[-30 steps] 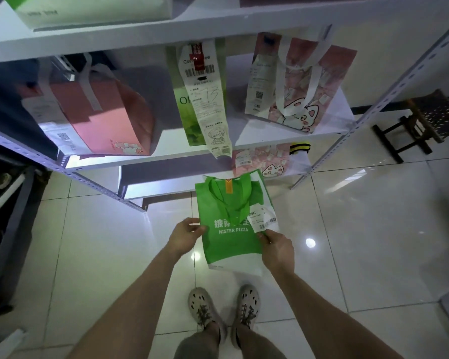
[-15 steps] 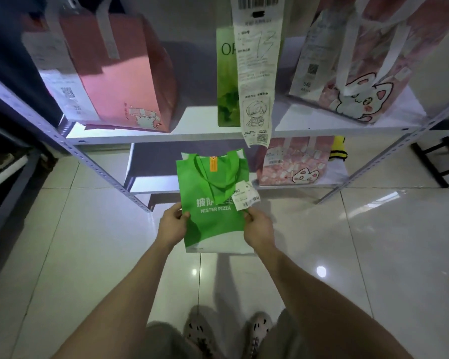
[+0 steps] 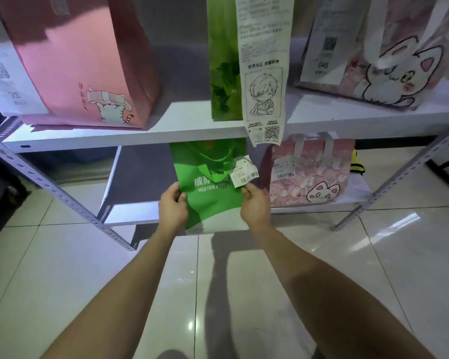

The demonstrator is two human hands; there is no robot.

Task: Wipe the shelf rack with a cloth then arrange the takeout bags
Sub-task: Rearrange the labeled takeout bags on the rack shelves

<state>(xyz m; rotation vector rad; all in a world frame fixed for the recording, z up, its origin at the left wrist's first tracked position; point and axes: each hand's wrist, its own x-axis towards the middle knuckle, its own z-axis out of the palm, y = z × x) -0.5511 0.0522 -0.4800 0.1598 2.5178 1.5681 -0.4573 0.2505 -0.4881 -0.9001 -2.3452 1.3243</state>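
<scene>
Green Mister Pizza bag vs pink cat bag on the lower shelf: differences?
The Mister Pizza bag is gripped by the left hand and right hand; the pink cat bag stands on the lower shelf. The Mister Pizza bag is plain green with white lettering; the pink cat bag is patterned, with a cartoon cat. Both carry a barcoded receipt.

Matt green cloth bag (image 3: 213, 200) with a creased paper receipt (image 3: 244, 172); above it, smooth white-painted metal shelf (image 3: 140, 137); below it, glossy floor tiles (image 3: 373, 255).
</scene>
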